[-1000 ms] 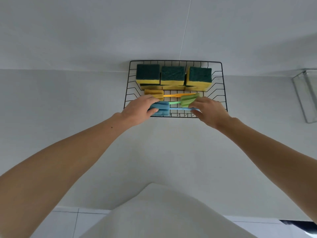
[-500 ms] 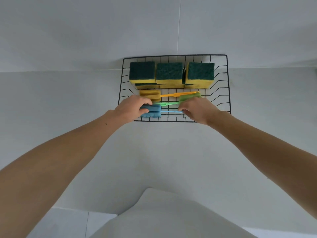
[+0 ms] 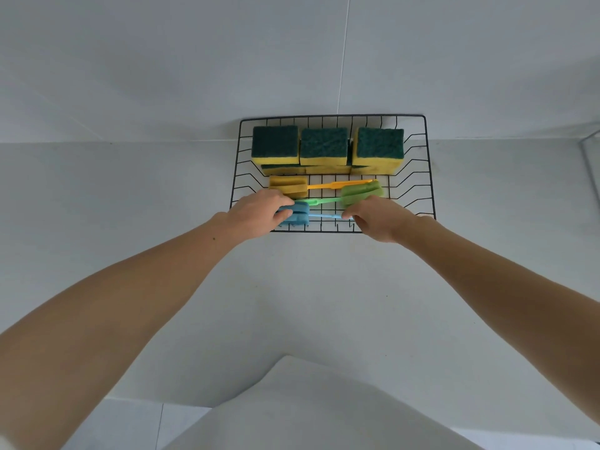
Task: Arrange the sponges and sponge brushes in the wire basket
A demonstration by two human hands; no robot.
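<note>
The wire basket point(image 3: 428, 177) sits on a pale grey counter point(image 3: 292, 287), pushed back against a plain light wall point(image 3: 194, 60) that has one thin vertical seam. In the head view, three green-topped yellow sponges point(image 3: 323, 152) stand in a row along the basket's far side, with more yellow sponges lying under them. Nearer the front lie three sponge brushes: a yellow brush point(image 3: 289, 186) head to the left, a green brush point(image 3: 362, 191) head to the right, and a blue brush point(image 3: 297, 214) nearest the front rim. The left hand point(image 3: 259, 212) closes its fingers around the blue foam head; the right hand point(image 3: 380, 219) pinches the blue handle at its other end. At the right edge a glassy object is only partly visible. White floor tiles point(image 3: 130, 427) show below the counter's edge, beside the person's pale clothing point(image 3: 308, 410).
</note>
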